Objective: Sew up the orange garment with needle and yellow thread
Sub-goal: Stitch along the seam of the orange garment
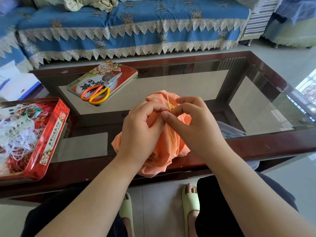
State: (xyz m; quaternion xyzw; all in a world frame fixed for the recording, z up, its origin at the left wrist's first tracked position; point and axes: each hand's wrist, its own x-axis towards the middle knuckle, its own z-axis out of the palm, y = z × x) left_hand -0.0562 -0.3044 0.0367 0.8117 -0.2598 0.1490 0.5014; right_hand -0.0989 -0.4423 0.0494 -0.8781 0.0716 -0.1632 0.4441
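Note:
The orange garment (pixel 160 147) lies bunched at the near edge of the glass table and hangs over it. My left hand (pixel 140 132) grips a fold of the cloth from the left. My right hand (pixel 193 124) pinches at the same spot, thumb and forefinger closed around the needle (pixel 168 100), whose thin silver tip sticks up above the fingers. Yellow thread (pixel 171 135) trails down from the pinch over the cloth in a loose loop.
A red tin lid (pixel 123 72) at the back left carries orange-and-yellow scissors (pixel 97 93). A red tin (pixel 51 134) full of tangled threads sits at the left edge. The dark wooden table frame (pixel 256 146) runs in front; a blue-covered sofa (pixel 136 23) stands behind.

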